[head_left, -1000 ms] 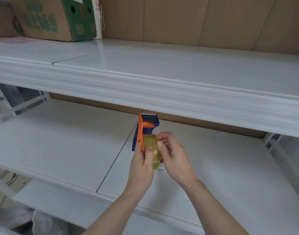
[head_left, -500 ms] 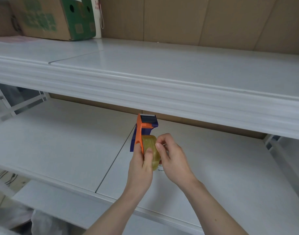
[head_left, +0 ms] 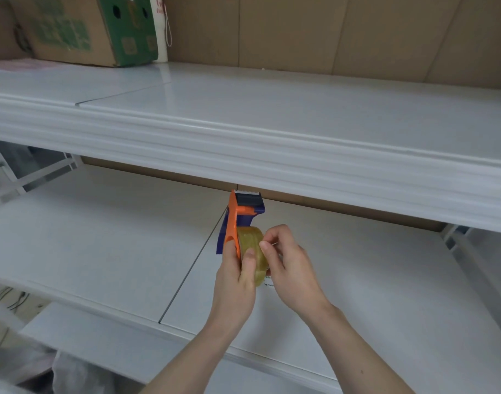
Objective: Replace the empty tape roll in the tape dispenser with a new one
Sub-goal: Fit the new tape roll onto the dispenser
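Observation:
An orange and dark blue tape dispenser [head_left: 234, 220] is held upright above the middle white shelf, its serrated blade end pointing up toward the upper shelf's edge. A yellowish clear tape roll [head_left: 250, 240] sits on its right side. My left hand [head_left: 234, 282] grips the dispenser's lower part, thumb pressed on the roll's face. My right hand [head_left: 290, 268] pinches at the roll's right rim with fingertips. Whether a loose tape end is lifted cannot be made out.
The middle white shelf [head_left: 101, 240] lies under the hands, with a panel seam just left of them. The upper shelf's thick front edge [head_left: 243, 155] hangs close above the dispenser. A green and brown cardboard box [head_left: 84, 29] stands at the upper shelf's back left. Cardboard lines the back wall.
Both hands and the dispenser stay almost in place. The right fingertips have shifted slightly on the roll's rim; the view drifted a little.

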